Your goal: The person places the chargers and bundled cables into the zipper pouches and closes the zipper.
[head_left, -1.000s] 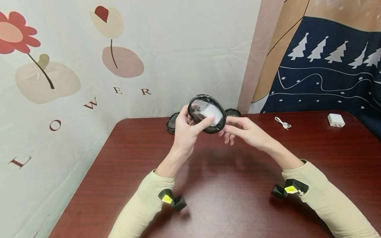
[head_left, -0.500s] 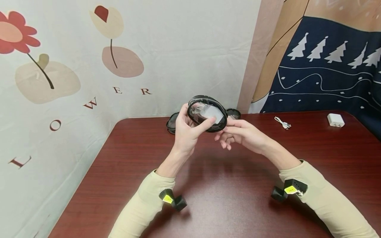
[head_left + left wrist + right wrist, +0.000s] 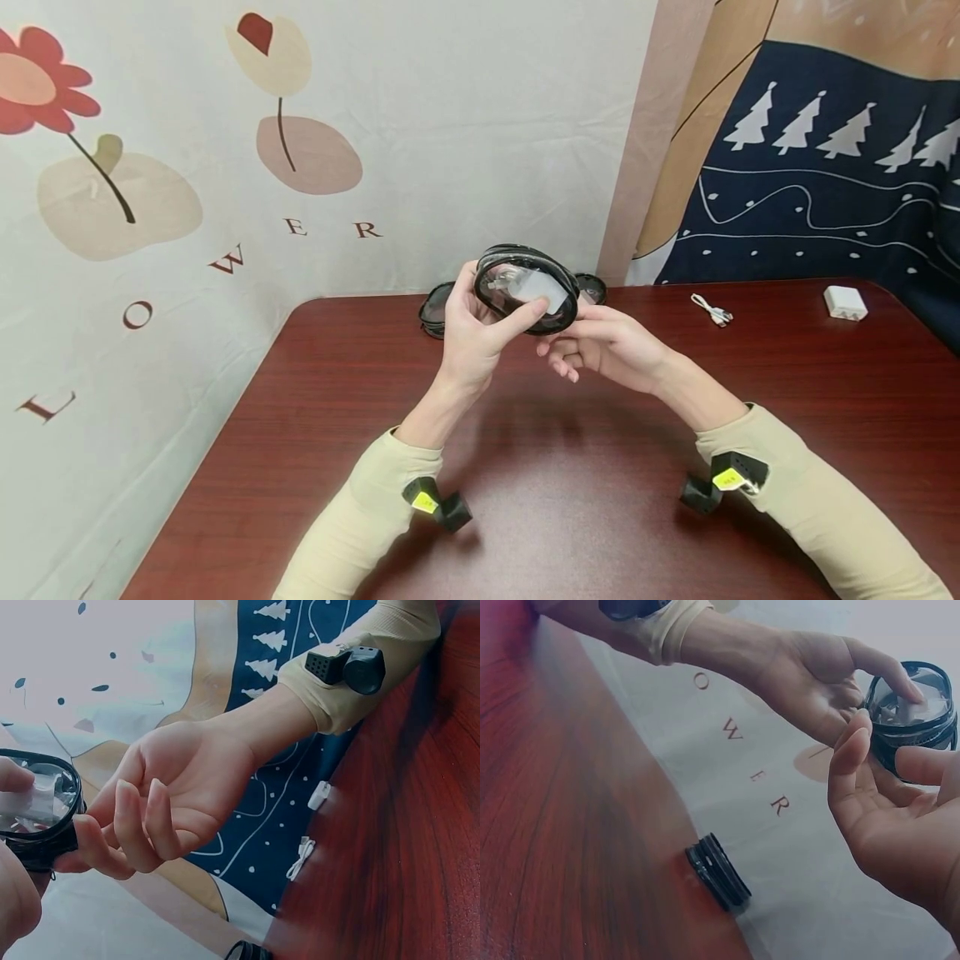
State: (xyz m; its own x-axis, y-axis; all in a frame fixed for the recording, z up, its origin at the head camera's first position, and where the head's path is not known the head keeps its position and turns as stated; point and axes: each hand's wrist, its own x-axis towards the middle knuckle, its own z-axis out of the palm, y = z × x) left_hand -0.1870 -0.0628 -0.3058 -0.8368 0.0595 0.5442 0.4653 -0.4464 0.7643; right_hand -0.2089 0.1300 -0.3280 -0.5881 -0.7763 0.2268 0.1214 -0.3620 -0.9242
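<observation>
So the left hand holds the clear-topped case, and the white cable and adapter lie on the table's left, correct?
Wrong side: the head view shows the white cable and adapter on the right side of the table. The left hand does hold the clear-topped case.

The head view is bright and evenly lit, the pale backdrop (image 3: 465, 108) crisp. A broad, soft glare lies on the bench (image 3: 570, 525), and diffuse shadows spread below the case (image 3: 517, 287) and beside the sleeves (image 3: 352, 525), suggesting light from above. Small highlights streak the case's clear film. Toward the left edge, printed letters (image 3: 227, 261) lean. Both wrist views are dimmer, bluish and hazy, washed out in one upper corner; the white block (image 3: 320, 795) looks soft.
</observation>
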